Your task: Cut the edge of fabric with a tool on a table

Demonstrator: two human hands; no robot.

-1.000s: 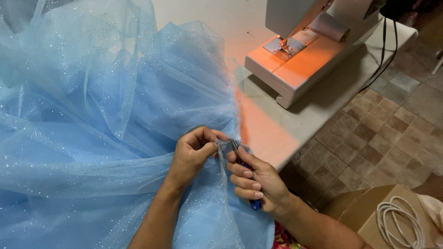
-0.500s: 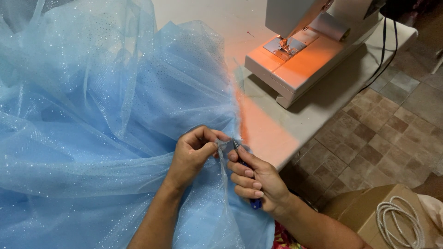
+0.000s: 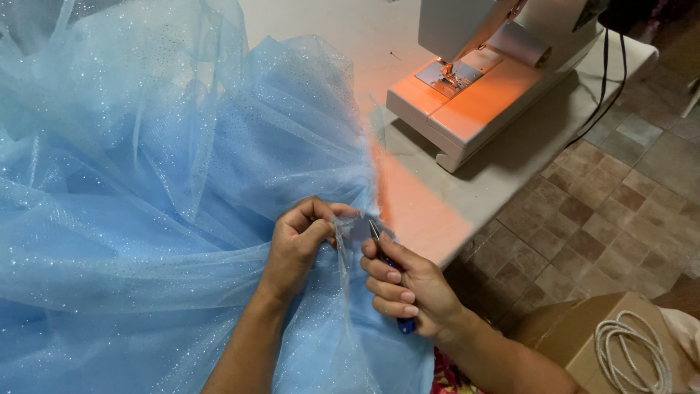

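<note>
Both hands at the tulle edge, small tool on the seam

Near: right hand [image 3: 412, 288] fisted round a blue-handled snipping tool [image 3: 386, 273], long axis running near to far, tip just right of the left hand [image 3: 302, 241], whose fingers [image 3: 343, 213] pinch the pale blue glitter tulle [image 3: 146, 182]. Far right on the worktop [image 3: 430, 204]: a white sewing machine [image 3: 481, 73]
</note>
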